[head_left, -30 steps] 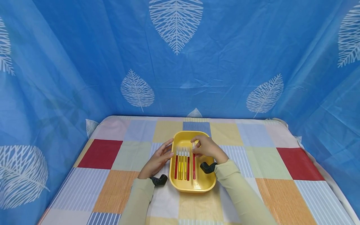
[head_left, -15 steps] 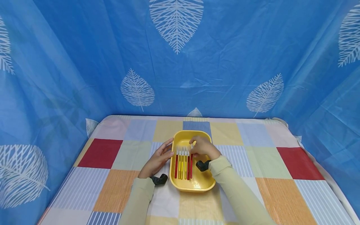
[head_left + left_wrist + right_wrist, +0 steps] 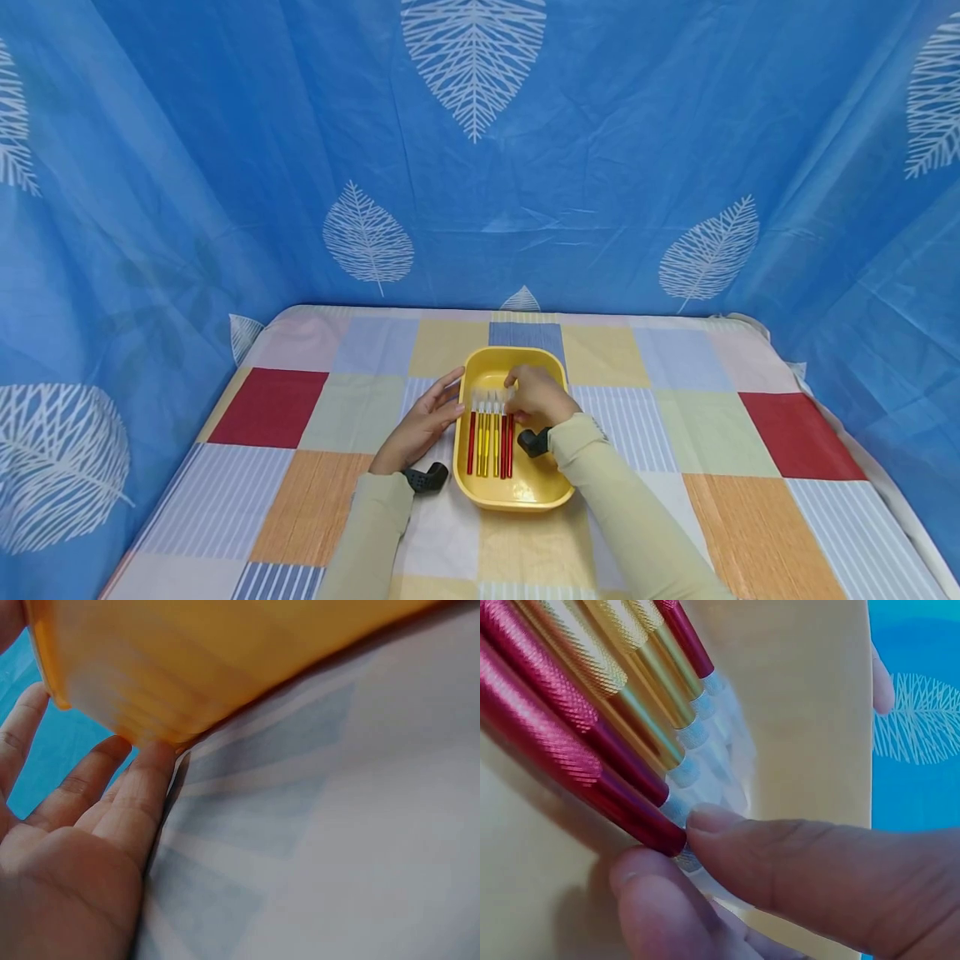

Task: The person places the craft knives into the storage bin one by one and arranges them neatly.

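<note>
A yellow plastic tray point(image 3: 536, 479) holds several capped craft knives in a row, with gold handles point(image 3: 486, 448) in the middle and a red handle point(image 3: 472, 443) at the left end. My right hand point(image 3: 536, 395) is inside the tray, where its thumb and index finger pinch the outermost red craft knife point(image 3: 634, 806) near its clear cap. That knife lies close beside another red one point(image 3: 577, 712). My left hand point(image 3: 423, 421) rests on the tray's left side; the left wrist view shows its fairly straight fingers touching the outer wall point(image 3: 187, 667).
A patchwork cloth point(image 3: 360, 417) covers the table under the tray. Blue curtains point(image 3: 600, 150) with white leaf prints stand behind and at both sides. Each wrist wears a black camera mount, such as the left one point(image 3: 427, 478).
My right hand has moved left inside the tray, bringing the pinched red craft knife from apart to right beside the row. The left hand keeps its place on the tray.
</note>
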`<state>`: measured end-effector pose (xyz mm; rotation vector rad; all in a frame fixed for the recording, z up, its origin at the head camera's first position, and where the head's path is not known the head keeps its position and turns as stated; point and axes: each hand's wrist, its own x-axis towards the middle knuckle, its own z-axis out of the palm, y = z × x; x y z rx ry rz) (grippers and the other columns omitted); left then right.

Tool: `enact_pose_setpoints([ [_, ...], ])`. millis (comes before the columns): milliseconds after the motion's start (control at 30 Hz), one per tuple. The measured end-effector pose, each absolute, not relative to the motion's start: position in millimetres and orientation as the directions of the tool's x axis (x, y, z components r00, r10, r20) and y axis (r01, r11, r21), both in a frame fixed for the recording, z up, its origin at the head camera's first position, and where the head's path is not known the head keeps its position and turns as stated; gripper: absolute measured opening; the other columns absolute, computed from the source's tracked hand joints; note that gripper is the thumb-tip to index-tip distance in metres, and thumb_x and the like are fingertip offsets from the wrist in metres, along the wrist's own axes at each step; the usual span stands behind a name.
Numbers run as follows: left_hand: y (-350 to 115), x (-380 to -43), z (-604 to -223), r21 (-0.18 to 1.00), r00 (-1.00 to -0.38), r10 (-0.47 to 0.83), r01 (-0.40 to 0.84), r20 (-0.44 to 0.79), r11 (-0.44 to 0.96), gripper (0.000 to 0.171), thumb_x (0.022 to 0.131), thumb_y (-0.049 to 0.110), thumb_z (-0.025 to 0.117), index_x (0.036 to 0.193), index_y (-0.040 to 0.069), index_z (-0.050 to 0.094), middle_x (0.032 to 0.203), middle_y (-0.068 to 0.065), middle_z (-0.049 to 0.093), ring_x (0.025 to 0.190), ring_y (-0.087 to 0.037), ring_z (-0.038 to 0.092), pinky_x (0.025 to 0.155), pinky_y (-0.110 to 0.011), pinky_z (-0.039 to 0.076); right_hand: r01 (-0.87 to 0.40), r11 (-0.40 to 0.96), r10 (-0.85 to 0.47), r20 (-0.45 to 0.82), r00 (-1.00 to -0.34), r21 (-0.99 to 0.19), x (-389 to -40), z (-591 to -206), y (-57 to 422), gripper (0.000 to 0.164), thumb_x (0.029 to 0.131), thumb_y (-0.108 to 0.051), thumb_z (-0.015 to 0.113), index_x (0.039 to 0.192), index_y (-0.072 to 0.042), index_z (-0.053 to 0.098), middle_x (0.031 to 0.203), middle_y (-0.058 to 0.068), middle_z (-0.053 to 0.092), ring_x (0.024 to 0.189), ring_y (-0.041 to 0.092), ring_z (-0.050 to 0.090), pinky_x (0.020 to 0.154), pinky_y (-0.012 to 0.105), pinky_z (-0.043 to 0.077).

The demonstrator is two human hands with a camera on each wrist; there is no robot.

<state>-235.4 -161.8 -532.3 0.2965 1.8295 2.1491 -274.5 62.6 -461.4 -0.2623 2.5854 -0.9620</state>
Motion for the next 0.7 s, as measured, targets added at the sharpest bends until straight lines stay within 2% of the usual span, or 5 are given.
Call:
enact_pose_setpoints([
  [267, -162.4, -235.9, -534.0, 0.984, -0.930, 0.366, -0.100, -0.039, -0.151, 0.075, 0.108, 0.001, 0.056, 0.173, 0.009, 0.020, 0.177, -0.025, 0.020, 0.163, -0.043, 0.023, 0.130, -0.060, 0.024, -0.054, 0.775, -0.275, -0.259, -0.926, -0.630, -277.0, -466.0, 64.1, 0.040, 0.089, 0.001, 0.084, 0.126, 0.007, 0.071, 0.062, 0.004, 0.067, 0.049, 0.008, 0.054, 0.067, 0.022, 0.053],
  [533, -163.9, -235.4, -535.5, 0.987, -0.930, 0.368, -0.084, -0.028, -0.140, 0.074, 0.108, 0.000, 0.055, 0.173, 0.007, 0.020, 0.176, -0.027, 0.020, 0.162, -0.045, 0.023, 0.129, -0.061, 0.025, -0.037, 0.780, -0.256, -0.265, -0.930, -0.624, -277.4, -465.5, 61.2, 0.041, 0.086, 0.000, 0.088, 0.125, 0.005, 0.075, 0.076, 0.007, 0.071, 0.052, 0.009, 0.058, 0.057, 0.021, 0.050],
  [700, -163.2, -235.4, -535.9, 0.987, -0.931, 0.364, -0.081, -0.025, -0.137, 0.073, 0.109, 0.000, 0.055, 0.173, 0.007, 0.020, 0.176, -0.026, 0.020, 0.162, -0.045, 0.023, 0.129, -0.061, 0.026, -0.044, 0.780, -0.262, -0.261, -0.929, -0.624, -278.3, -466.7, 62.2, 0.042, 0.086, 0.000, 0.088, 0.125, 0.006, 0.074, 0.076, 0.007, 0.072, 0.055, 0.011, 0.062, 0.063, 0.023, 0.054],
])
